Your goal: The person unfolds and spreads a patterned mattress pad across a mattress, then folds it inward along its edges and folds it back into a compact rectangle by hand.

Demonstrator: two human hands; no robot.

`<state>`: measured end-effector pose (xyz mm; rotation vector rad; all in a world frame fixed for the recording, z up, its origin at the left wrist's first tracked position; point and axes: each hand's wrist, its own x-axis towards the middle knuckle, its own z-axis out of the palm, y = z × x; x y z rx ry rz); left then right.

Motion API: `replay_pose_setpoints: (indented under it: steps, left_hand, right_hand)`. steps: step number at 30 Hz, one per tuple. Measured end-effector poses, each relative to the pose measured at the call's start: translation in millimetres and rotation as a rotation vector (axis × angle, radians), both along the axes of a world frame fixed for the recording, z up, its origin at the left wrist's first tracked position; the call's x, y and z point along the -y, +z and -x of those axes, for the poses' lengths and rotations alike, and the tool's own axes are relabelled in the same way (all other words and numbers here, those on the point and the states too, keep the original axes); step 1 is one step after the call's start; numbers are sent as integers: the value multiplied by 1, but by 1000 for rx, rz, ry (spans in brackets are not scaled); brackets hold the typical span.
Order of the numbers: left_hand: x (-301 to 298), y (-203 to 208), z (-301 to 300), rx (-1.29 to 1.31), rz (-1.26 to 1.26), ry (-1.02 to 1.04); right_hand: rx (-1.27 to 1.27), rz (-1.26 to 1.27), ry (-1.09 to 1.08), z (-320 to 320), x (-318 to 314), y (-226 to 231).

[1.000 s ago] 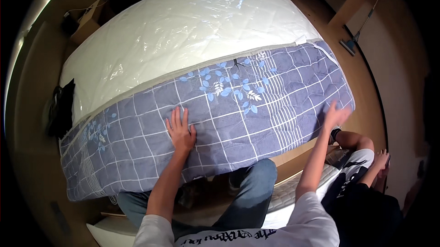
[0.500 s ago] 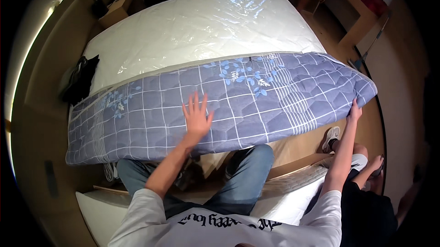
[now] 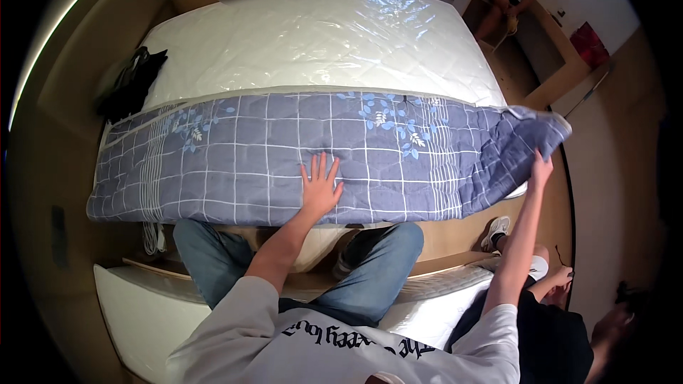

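Observation:
A blue-grey quilted pad [image 3: 263, 170] with white checks and pale blue leaf sprigs lies folded in a long strip across the near part of a white mattress [image 3: 277, 49]. The mattress has a shiny clear plastic cover. My left hand [image 3: 321, 188] lies flat on the middle of the pad, fingers spread. At the right end, my right hand [image 3: 542, 169] grips the pad's edge. The pad's corner there is raised and bunched above that hand, and some of my fingertips are hidden by the cloth.
Black cloth [image 3: 135, 85] lies by the mattress's left side. Behind me is a second white mattress [image 3: 149, 313]. A person in dark clothing [image 3: 548, 341] is low at my right; another sits beside a wooden desk [image 3: 555, 78] at the far right. A white cable [image 3: 153, 238] hangs near my left knee.
My right hand has moved slightly left with the pad's right end, which is now lifted and bunched. The pad's near edge lies straighter. My left hand stays spread on the pad.

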<state>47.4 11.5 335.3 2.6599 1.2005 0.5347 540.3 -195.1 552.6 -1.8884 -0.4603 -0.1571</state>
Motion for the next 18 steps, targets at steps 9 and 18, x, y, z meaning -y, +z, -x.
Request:
replay_pose_setpoints:
  steps: [9,18]
  left_hand:
    - [-18,-10,20,441,403,75]
    - [-40,-24,58,854,916,326]
  right_hand:
    - [639,210,525,342,-104,-65]
    - [348,451,795,481,-65,-165]
